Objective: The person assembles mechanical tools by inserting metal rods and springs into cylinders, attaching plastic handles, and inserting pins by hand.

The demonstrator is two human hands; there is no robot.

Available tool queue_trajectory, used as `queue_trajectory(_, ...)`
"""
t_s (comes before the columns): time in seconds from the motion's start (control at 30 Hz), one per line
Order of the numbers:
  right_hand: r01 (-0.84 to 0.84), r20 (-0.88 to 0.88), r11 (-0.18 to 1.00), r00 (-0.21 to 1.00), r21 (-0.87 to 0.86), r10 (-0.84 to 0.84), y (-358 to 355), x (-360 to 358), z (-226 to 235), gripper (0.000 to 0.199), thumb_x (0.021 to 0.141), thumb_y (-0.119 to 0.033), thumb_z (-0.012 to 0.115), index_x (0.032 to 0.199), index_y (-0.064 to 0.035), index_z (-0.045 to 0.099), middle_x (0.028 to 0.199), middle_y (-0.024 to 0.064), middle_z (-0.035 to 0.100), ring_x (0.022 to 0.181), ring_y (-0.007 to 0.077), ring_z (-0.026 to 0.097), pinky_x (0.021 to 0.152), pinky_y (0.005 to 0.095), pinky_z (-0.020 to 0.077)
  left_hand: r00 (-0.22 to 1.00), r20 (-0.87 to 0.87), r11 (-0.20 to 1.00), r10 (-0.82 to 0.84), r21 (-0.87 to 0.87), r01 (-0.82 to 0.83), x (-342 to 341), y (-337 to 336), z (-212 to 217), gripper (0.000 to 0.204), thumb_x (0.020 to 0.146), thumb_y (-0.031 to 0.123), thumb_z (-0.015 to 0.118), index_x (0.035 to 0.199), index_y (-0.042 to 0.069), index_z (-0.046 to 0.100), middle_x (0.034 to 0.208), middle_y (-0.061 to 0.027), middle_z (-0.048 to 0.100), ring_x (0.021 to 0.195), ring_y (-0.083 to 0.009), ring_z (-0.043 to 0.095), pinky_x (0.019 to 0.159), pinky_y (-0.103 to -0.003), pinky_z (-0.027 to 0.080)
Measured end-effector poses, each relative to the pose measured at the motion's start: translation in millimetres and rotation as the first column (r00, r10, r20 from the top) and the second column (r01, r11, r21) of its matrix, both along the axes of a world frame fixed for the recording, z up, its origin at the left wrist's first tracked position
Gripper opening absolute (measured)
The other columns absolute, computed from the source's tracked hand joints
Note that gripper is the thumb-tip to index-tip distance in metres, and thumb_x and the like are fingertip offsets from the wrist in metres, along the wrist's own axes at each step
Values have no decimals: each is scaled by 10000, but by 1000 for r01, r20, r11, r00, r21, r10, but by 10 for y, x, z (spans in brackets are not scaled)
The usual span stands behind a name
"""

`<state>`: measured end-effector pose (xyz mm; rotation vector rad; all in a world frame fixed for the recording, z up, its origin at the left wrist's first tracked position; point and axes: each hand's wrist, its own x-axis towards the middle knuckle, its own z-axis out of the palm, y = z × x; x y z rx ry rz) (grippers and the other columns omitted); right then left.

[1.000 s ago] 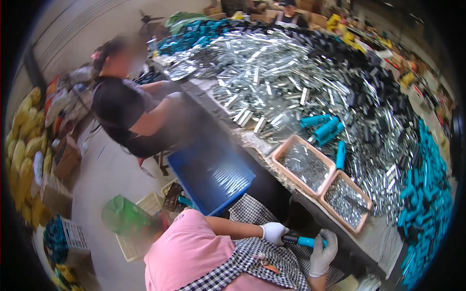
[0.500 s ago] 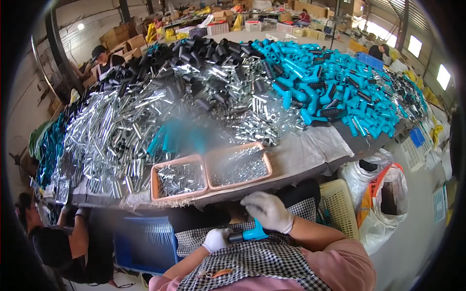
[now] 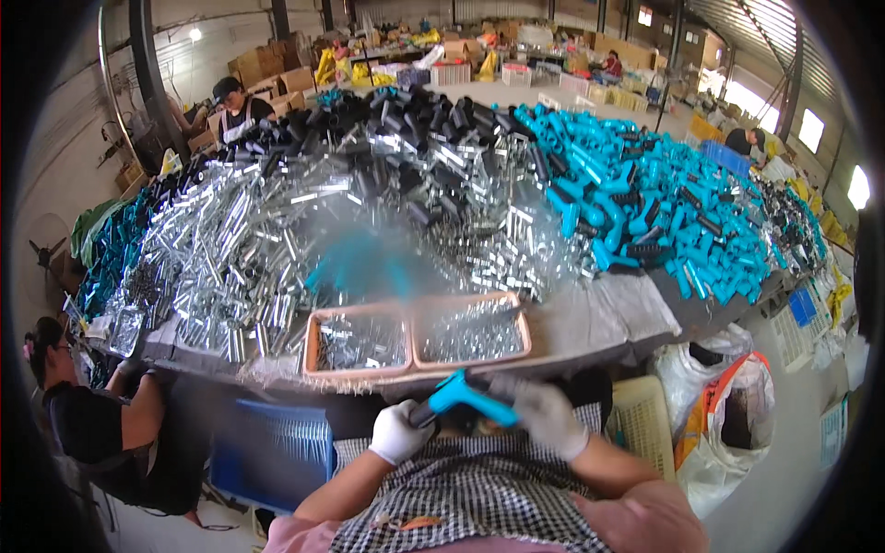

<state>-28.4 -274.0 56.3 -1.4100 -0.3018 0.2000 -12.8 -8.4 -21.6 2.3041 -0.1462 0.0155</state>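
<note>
At six o'clock my left hand (image 3: 398, 431) and right hand (image 3: 546, 417), both gloved, had their fingers wrapped around one blue handle (image 3: 470, 398) just over my lap. I judged the work barely dented. Two trays (image 3: 417, 337) of metal bits sat beyond; toward twelve, heaps of silver tubes (image 3: 240, 249) and blue handles (image 3: 664, 212) crowded the surface (image 3: 599, 318).

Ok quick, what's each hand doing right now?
Left hand: gloved, closed around the dark end of the blue handle.
Right hand: gloved, blurred, on the handle's other end; grip cannot be told.
</note>
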Motion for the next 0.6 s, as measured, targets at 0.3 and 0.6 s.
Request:
queue_trajectory(0.3,-36,288,987,954,-159,81,-30,-33,90,409,902,-15,572,1308,35,550,1403,175,527,1359,274,463,1124,390,357,999,7,999,35,-18,-35,-10,-24,-92,261,707,282,794,813,63,696,751,-181,686,703,-348,697,629,-430,552)
queue_trajectory(0.6,53,669,911,696,-410,260,-54,157,203,408,885,-63,594,1292,-41,626,1360,145,586,1311,326,498,1117,447,364,994,-108,999,-9,-48,4,66,44,9,251,690,201,780,842,24,688,770,-166,702,663,-299,696,630,-381,563)
